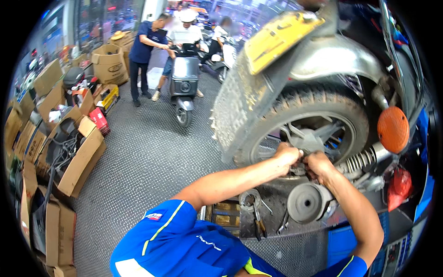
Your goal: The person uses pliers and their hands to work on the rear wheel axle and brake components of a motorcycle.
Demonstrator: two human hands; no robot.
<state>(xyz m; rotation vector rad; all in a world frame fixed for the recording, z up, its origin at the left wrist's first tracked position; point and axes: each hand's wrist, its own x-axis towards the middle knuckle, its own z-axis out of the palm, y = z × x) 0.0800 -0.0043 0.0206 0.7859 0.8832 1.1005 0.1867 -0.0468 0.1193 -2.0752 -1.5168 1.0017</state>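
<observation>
My left hand (288, 155) is closed, its fingers curled in front of the hub of a dirty wheel (318, 99). Close beside it, my right hand (318, 165) is closed too, at small dark metal parts by the lower side of the hub. What the fingers grip is too small and covered to make out. Just below my right hand a round grey drum-like metal part (306, 203) rests near a bench edge. Pliers (260, 226), a wrench (283, 224) and a metal ring (249, 198) lie to its left.
A muddy mudflap (235, 111), a yellow plate (281, 39), an orange turn signal (393, 129), a coil spring shock absorber (360, 161) and a red plastic bag (399, 187) surround the wheel. Cardboard boxes (85, 159) line the left. People stand by a grey scooter (184, 81) at the back.
</observation>
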